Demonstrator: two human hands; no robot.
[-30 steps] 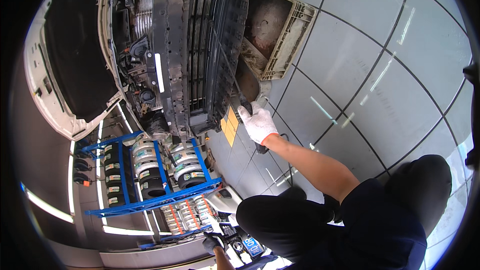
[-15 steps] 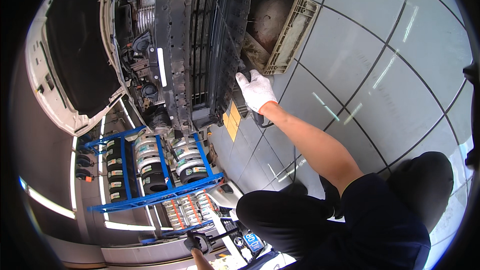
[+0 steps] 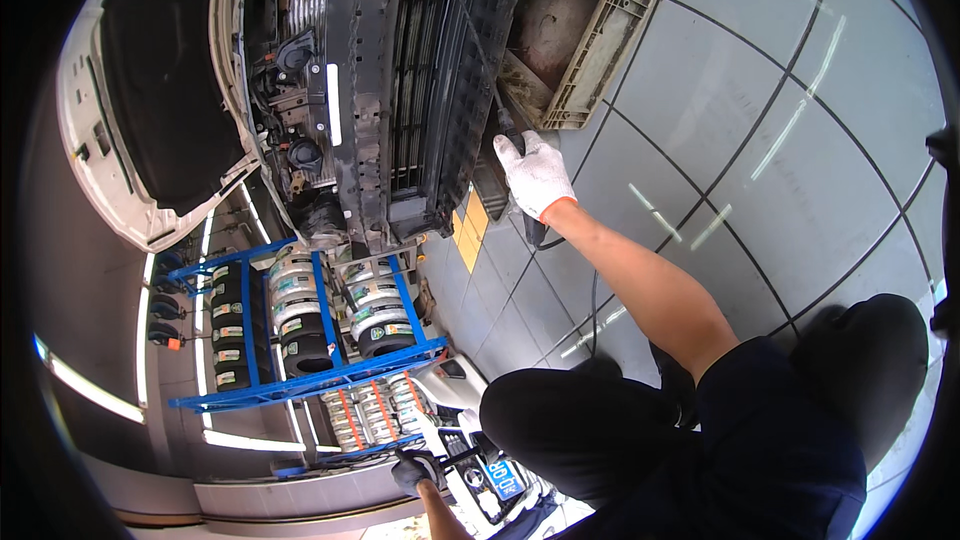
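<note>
Head view, markings only. I log large white characters on a blue number plate (image 3: 507, 480) near the lower edge, tilted in my view, on the front of a white vehicle (image 3: 458, 488); a round emblem (image 3: 474, 478) sits near the plate. On the blue rack (image 3: 249, 325), small pale stickers (image 3: 229, 331) with green repeat along a row of dark tyres (image 3: 226, 275). One more dark tyre (image 3: 385, 342) bears a roundish green-and-white label (image 3: 378, 334). The pale-wrapped tyres (image 3: 293, 275) show coloured print. Sticker, label and wrapping wording: too small for me to read.
</note>
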